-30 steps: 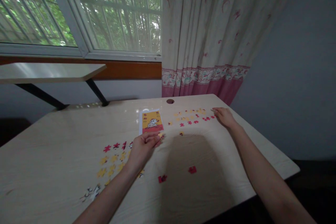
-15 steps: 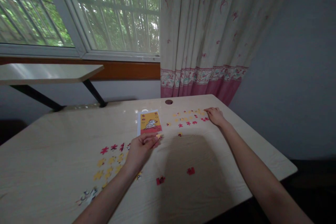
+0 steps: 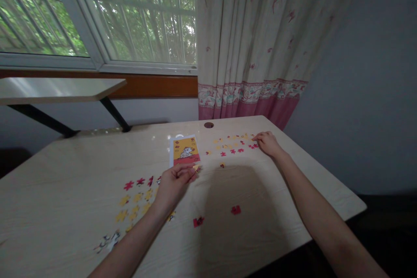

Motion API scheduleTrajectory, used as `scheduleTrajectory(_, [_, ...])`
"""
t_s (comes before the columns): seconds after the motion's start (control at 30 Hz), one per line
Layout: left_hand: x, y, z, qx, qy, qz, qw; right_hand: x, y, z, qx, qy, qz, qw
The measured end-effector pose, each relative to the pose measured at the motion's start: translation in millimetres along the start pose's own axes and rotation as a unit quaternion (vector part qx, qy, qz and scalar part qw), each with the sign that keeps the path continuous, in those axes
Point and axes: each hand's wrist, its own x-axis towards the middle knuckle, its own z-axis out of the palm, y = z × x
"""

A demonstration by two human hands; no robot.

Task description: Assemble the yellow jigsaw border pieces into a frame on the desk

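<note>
On the pale wooden table (image 3: 65,173) lies a yellow and red picture card (image 3: 184,151) showing a white animal. My left hand (image 3: 174,184) rests just below the card, fingertips pinching a small yellow puzzle piece (image 3: 196,167). My right hand (image 3: 267,143) lies palm down at the far right, fingertips touching red pieces (image 3: 253,146) at the end of a spread of yellow and red pieces (image 3: 230,145). Whether it grips one is hidden. More red and yellow pieces (image 3: 137,193) lie left of my left forearm.
Two joined red pieces (image 3: 198,221) and another red pair (image 3: 236,210) lie near the front. A cable hole (image 3: 209,125) sits at the table's far edge. A second table (image 3: 58,89) stands under the window, and a curtain (image 3: 254,39) hangs behind.
My right hand slid a little left along the row of pieces, onto the red ones. My left hand stayed by the card with its piece. The view shifted slightly.
</note>
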Motion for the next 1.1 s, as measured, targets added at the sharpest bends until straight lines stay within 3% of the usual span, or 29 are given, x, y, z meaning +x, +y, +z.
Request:
scheduleTrajectory(0.27, [0, 0, 1, 0.005, 0.007, -0.009, 1.0, 3, -18, 7, 0.019, -0.004, -0.074, 0.997])
scheduleTrajectory(0.57, [2, -2, 1, -0.005, 0.005, -0.009, 1.0, -3, -19, 6, 0.019, -0.015, -0.045, 0.999])
scheduleTrajectory(0.83, [2, -3, 1, -0.02, -0.007, -0.005, 1.0, -4, -18, 7, 0.031, -0.005, -0.06, 0.998])
scheduleTrajectory(1.1, [2, -3, 1, -0.041, -0.001, 0.002, 0.999, -5, -19, 4, 0.061, 0.034, -0.069, 0.995])
